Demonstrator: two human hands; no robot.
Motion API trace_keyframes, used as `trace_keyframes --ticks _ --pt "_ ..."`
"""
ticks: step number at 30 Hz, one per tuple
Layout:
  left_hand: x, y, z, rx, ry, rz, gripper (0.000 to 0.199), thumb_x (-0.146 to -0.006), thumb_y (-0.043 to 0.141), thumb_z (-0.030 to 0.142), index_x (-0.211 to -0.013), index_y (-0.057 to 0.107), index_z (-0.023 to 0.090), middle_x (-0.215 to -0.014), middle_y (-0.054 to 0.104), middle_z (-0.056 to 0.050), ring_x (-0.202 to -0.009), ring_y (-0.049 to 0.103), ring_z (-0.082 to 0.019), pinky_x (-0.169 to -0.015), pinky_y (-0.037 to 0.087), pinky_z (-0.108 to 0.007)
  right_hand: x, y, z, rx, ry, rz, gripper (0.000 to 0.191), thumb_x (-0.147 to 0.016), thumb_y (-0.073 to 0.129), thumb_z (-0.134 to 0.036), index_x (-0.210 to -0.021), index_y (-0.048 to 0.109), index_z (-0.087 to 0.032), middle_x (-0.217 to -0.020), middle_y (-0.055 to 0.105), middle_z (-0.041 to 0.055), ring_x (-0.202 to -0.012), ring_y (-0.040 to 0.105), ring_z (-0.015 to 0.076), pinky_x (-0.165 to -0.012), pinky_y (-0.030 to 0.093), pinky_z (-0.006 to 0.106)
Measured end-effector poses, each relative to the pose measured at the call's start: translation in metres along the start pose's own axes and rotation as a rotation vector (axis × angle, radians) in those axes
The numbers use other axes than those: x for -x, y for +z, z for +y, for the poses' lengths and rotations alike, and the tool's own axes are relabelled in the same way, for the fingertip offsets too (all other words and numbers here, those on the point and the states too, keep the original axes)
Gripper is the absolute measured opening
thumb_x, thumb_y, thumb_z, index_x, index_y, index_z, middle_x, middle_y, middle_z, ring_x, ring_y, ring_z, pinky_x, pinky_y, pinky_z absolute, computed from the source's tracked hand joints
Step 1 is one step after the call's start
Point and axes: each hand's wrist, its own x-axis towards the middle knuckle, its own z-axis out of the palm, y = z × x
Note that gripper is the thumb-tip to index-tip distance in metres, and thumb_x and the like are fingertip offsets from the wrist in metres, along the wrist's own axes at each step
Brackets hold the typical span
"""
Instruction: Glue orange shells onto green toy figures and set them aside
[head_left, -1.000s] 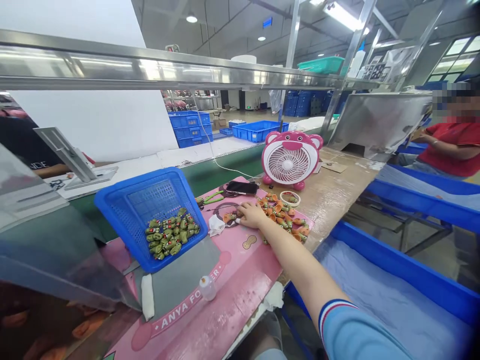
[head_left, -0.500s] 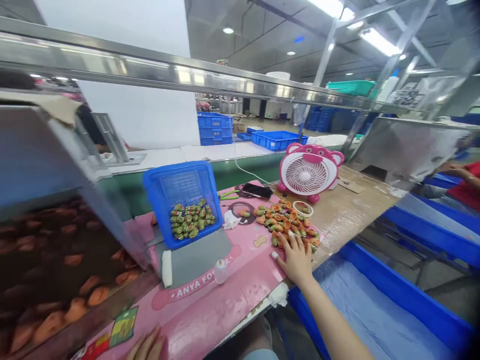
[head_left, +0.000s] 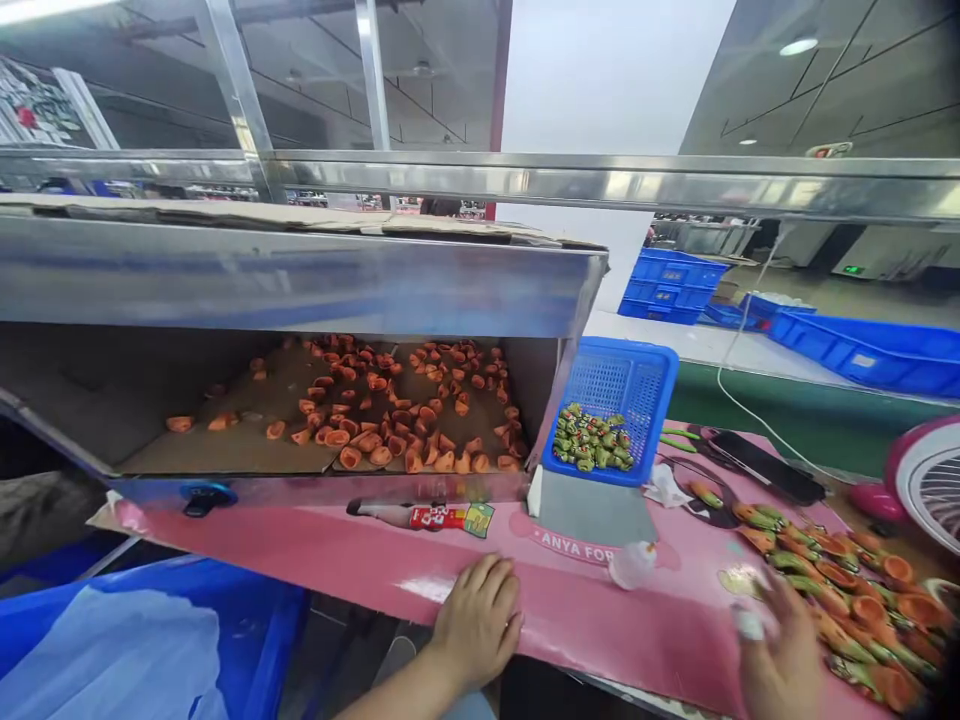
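On the pink mat (head_left: pixel 600 640), near its front edge, rests my left hand (head_left: pixel 480 615), fingers bent and close together; what is under them, if anything, is hidden. My right hand (head_left: pixel 784 640) is blurred at the lower right, thumb and fingers apart, beside a pile of orange and green pieces (head_left: pixel 862 590). Small green pieces lie in a tilted blue basket (head_left: pixel 652 400) behind the grey pad (head_left: pixel 592 505). A small translucent bottle (head_left: pixel 632 565) stands between the hands. Many orange cup-shaped pieces (head_left: pixel 397 425) lie inside a metal-framed box (head_left: pixel 300 280) at the left.
A pink fan (head_left: pixel 930 480) stands at the right edge, near a black object (head_left: pixel 765 465) and green-handled pliers (head_left: pixel 679 437). A large blue bin (head_left: pixel 262 620) with a pale liner sits below the table at left. Blue crates (head_left: pixel 667 285) are stacked behind.
The view has swung left, showing the box of orange pieces. My left hand is now fully in view on the mat. My right hand appears lower, left of the pile.
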Motion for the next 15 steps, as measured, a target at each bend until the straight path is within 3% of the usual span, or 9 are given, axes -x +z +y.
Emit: trace_keyframes --ticks 4,7,12,15 --pt "0.003 -0.007 -0.001 0.100 0.023 0.031 0.023 -0.075 0.045 0.024 -0.096 0.054 0.019 -0.101 0.061 -0.005 -0.101 0.049 -0.020 -0.087 0.041 -0.036 0.037 0.057 -0.020 -0.324 0.045 -0.196 0.075 -0.065 0.057 -0.042 -0.127 0.019 -0.025 -0.133 0.023 0.0115 -0.117 0.031 0.0301 -0.087 0.037 0.045" --pt "0.004 -0.022 -0.009 0.119 -0.026 0.095 0.021 -0.081 0.037 0.022 -0.096 0.052 0.018 -0.100 0.060 -0.006 -0.099 0.050 -0.015 -0.086 0.042 -0.029 0.040 0.078 -0.019 -0.301 0.105 -0.245 0.081 -0.060 0.062 -0.041 -0.127 0.018 -0.025 -0.130 0.027 0.0105 -0.111 0.039 0.0275 -0.087 0.038 0.041" --pt "-0.017 -0.086 -0.056 -0.021 -0.215 0.276 0.026 -0.083 0.032 0.028 -0.101 0.048 0.019 -0.116 0.051 -0.007 -0.111 0.040 -0.017 -0.094 0.034 -0.035 0.034 0.083 -0.011 -0.086 0.133 -0.296 0.060 -0.064 0.055 -0.045 -0.114 0.034 -0.019 -0.111 0.048 0.0087 -0.095 0.052 0.0238 -0.081 0.043 0.035" --pt "-0.039 -0.128 -0.101 -0.145 -0.390 0.335 0.035 -0.081 0.035 0.033 -0.111 0.043 0.016 -0.131 0.035 -0.011 -0.124 0.020 -0.027 -0.100 0.018 -0.047 0.036 0.084 -0.011 -0.017 0.122 -0.297 0.050 -0.063 0.053 -0.048 -0.103 0.042 -0.018 -0.097 0.055 0.0072 -0.088 0.053 0.0257 -0.076 0.043 0.037"
